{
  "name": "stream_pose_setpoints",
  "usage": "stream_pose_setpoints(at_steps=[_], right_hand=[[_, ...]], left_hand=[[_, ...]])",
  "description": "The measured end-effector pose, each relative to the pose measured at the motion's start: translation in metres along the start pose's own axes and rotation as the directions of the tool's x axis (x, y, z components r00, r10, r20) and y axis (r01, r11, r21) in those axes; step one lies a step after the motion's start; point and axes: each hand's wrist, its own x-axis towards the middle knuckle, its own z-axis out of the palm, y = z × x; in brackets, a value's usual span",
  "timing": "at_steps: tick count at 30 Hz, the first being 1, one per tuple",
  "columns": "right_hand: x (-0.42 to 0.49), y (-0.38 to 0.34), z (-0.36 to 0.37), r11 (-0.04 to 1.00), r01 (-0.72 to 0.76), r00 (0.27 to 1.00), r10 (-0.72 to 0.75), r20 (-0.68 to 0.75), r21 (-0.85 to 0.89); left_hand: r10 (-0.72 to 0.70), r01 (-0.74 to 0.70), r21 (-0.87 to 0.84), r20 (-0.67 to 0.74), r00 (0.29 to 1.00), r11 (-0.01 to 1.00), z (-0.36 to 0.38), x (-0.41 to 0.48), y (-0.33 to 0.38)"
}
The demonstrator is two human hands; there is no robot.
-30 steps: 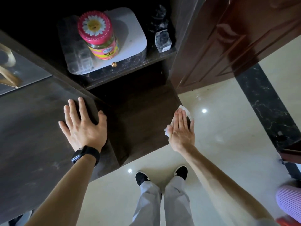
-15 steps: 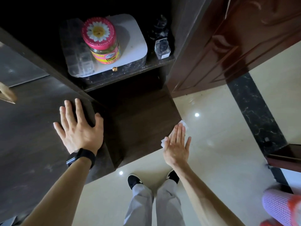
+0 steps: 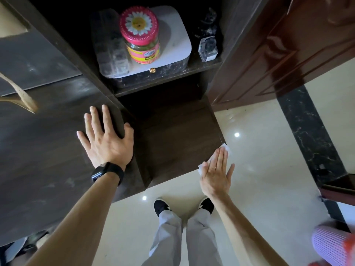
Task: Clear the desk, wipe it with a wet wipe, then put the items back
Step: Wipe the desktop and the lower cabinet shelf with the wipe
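Currently right hand [image 3: 216,173] flat, fingers straight, pins wipe [image 3: 225,147] at desk [image 3: 178,141] corner, centre-right; left hand [image 3: 107,143] spread flat, centre-left. Guess wipe is limp, light: work it under a flat palm.

Exposure is mixed. The pale floor tiles [image 3: 259,160] on the right are brightest and glossy, with two small white specular spots. The dark desk top [image 3: 42,143] on the left shows only a dull grey sheen. The far shelf recess [image 3: 67,16] is nearly black, its detail lost. The jar [image 3: 141,35] is well lit and casts a soft shadow to its right on the white box [image 3: 178,47]. The wooden door [image 3: 288,60] at far right has streaky glare. The lilac basket [image 3: 332,246] at near right is smeared by blur. Straight edges bow toward the corners.
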Motion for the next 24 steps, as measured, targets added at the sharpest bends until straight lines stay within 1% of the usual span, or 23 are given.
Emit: stream_pose_setpoints(at_steps=[2, 3, 6, 8, 10, 12, 14, 15, 16, 17, 18, 19, 20, 21, 22, 23, 24], right_hand=[[0.010, -0.011, -0.001, 1.000, 0.005, 1.000, -0.005, -0.009, -0.006], [0.018, -0.021, -0.002, 0.999, 0.040, 0.999, -0.040, -0.009, -0.026], [0.029, -0.062, 0.000, 0.965, 0.237, 0.971, -0.239, -0.008, -0.111], [0.019, -0.096, 0.012, 0.890, 0.435, 0.900, -0.433, 0.047, -0.135], [-0.006, -0.121, 0.027, 0.789, 0.600, 0.800, -0.592, 0.100, -0.131], [-0.020, -0.124, 0.035, 0.710, 0.691, 0.723, -0.677, 0.137, -0.138], [-0.003, -0.111, 0.023, 0.618, 0.767, 0.642, -0.744, 0.186, -0.172], [0.010, -0.101, 0.013, 0.599, 0.773, 0.634, -0.747, 0.202, -0.212], [0.027, -0.089, 0.002, 0.628, 0.738, 0.673, -0.711, 0.204, -0.245], [0.045, -0.076, -0.009, 0.708, 0.651, 0.758, -0.626, 0.184, -0.274], [0.062, -0.063, -0.020, 0.805, 0.525, 0.851, -0.503, 0.152, -0.276], [0.075, -0.054, -0.030, 0.886, 0.394, 0.919, -0.373, 0.130, -0.244], [0.083, -0.051, -0.036, 0.935, 0.290, 0.956, -0.273, 0.107, -0.204], [0.086, -0.053, -0.037, 0.958, 0.226, 0.973, -0.215, 0.082, -0.174], [0.083, -0.062, -0.034, 0.968, 0.199, 0.980, -0.192, 0.061, -0.154], [0.075, -0.074, -0.026, 0.966, 0.214, 0.977, -0.208, 0.052, -0.148], [0.061, -0.088, -0.016, 0.952, 0.267, 0.964, -0.261, 0.061, -0.153]], left_hand=[[0.003, -0.003, 0.003, -0.007, 1.000, 1.000, 0.000, 0.000, -0.001], [0.006, -0.006, 0.008, -0.009, 1.000, 1.000, 0.001, 0.000, -0.002], [0.013, -0.013, 0.021, 0.011, 1.000, 1.000, 0.001, 0.000, -0.004], [0.025, -0.026, 0.014, 0.044, 0.999, 1.000, 0.000, 0.000, -0.004], [0.071, -0.071, 0.000, 0.063, 0.996, 0.997, -0.004, -0.008, -0.009], [0.149, -0.151, 0.013, 0.088, 0.985, 0.988, -0.009, -0.028, -0.020], [0.192, -0.197, 0.037, 0.114, 0.975, 0.980, -0.013, -0.053, -0.034], [0.196, -0.202, 0.044, 0.122, 0.973, 0.978, -0.014, -0.062, -0.040], [0.194, -0.201, 0.046, 0.124, 0.973, 0.979, -0.015, -0.067, -0.043], [0.187, -0.194, 0.047, 0.124, 0.975, 0.980, -0.015, -0.068, -0.043], [0.176, -0.183, 0.047, 0.120, 0.977, 0.982, -0.015, -0.068, -0.042], [0.165, -0.171, 0.046, 0.113, 0.980, 0.984, -0.014, -0.066, -0.040], [0.160, -0.166, 0.044, 0.104, 0.982, 0.985, -0.014, -0.065, -0.038], [0.161, -0.166, 0.043, 0.097, 0.982, 0.985, -0.013, -0.064, -0.036], [0.163, -0.167, 0.043, 0.097, 0.982, 0.985, -0.013, -0.063, -0.035], [0.164, -0.169, 0.042, 0.100, 0.981, 0.985, -0.013, -0.064, -0.035], [0.163, -0.168, 0.041, 0.099, 0.982, 0.985, -0.013, -0.064, -0.036]])
